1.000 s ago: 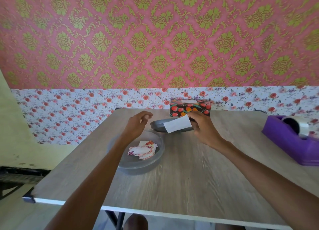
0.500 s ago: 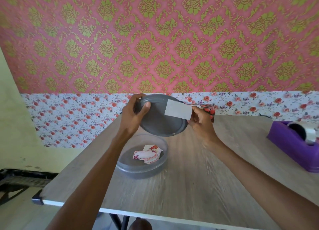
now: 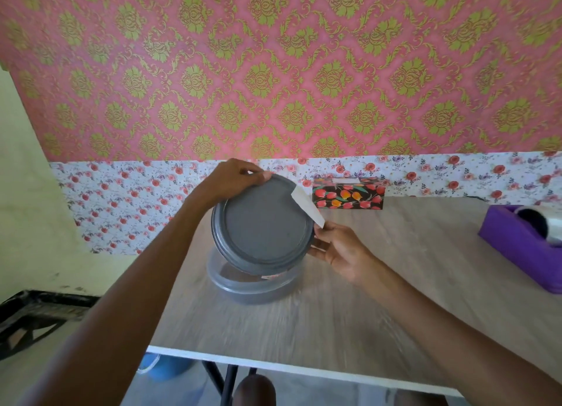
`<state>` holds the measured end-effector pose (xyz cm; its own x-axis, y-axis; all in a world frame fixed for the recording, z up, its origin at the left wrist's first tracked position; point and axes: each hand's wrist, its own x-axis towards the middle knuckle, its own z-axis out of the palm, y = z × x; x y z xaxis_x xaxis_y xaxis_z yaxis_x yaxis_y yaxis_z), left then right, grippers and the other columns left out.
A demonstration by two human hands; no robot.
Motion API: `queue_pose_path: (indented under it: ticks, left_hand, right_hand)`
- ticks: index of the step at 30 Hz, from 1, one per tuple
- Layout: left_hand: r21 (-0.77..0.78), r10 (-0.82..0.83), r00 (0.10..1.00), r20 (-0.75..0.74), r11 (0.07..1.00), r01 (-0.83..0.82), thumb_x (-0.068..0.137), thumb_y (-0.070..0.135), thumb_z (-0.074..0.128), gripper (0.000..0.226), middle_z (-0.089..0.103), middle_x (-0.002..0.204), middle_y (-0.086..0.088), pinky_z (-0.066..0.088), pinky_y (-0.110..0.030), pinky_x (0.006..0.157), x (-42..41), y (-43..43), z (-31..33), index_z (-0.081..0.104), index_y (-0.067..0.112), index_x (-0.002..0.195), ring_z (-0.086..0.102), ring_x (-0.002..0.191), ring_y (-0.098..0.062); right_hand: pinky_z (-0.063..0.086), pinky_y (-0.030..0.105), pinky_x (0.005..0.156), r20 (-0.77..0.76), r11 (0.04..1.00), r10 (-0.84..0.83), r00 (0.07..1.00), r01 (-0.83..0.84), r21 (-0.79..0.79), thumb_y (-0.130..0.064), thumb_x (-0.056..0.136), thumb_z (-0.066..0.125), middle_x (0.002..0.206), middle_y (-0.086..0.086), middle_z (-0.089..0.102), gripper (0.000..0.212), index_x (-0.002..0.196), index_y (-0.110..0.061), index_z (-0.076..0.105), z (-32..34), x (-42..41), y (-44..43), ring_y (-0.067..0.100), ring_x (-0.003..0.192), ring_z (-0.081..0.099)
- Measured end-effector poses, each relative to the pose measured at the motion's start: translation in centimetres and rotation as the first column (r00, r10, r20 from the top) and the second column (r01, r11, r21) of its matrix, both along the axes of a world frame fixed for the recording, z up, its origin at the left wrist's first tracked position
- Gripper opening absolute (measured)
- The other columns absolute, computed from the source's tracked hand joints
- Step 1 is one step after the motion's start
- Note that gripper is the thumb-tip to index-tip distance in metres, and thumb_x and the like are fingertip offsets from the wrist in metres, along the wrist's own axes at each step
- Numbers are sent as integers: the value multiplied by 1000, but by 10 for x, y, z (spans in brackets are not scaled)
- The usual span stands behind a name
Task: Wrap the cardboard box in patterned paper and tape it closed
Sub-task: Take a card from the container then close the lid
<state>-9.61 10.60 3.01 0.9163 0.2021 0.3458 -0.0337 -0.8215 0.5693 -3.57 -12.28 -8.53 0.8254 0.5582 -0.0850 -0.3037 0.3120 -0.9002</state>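
Note:
The wrapped box (image 3: 348, 193), covered in dark paper with red and orange flowers, stands at the far edge of the table (image 3: 380, 299) against the wall. My left hand (image 3: 232, 177) grips the top rim of a grey round lid (image 3: 263, 224), held tilted above a clear round container (image 3: 252, 287). My right hand (image 3: 339, 247) pinches a white paper slip (image 3: 307, 204) between thumb and finger, and its other fingers touch the lid's right rim. Scraps of patterned paper in the container are mostly hidden by the lid.
A purple tape dispenser (image 3: 523, 244) with a roll of tape sits at the table's right side. Flowered paper covers the wall behind the table. A blue object (image 3: 165, 367) lies on the floor under the table's front edge.
My left hand took the grey lid off the table and lifted it; it now hangs tilted over the container. My right hand, still with the white slip, moved to the lid's right rim.

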Motion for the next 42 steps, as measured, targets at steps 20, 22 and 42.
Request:
queue_pose_path:
  ticks: [20,22,42]
  left_hand:
    - [-87,159,931,-327,977,-197,100,34,54,30,63,120,-6,40,-32,88,16,27,-91,70,13,115,55,106,-22]
    - [-52,177,911,-373,976,-211,102,39,47,39,65,118,-10,42,-33,88,13,29,-96,71,10,113,59,110,-27]
    - [83,409,875,-261,912,-402,102,54,25,56,67,116,-12,45,-41,95,-5,29,-132,68,18,109,60,102,-30]
  right_hand:
    - [59,34,72,166,809,-41,985,131,-574,-36,90,70,103,6,68,27,107,-16,66,-2,-14,15,24,93,66]
    - [60,35,77,283,765,-6,959,187,-616,-35,89,71,103,3,69,25,106,-18,67,-5,-15,21,22,93,66]
    - [47,41,94,569,510,35,821,475,-717,-58,96,37,136,8,41,51,145,-44,36,-22,-40,58,33,119,48]
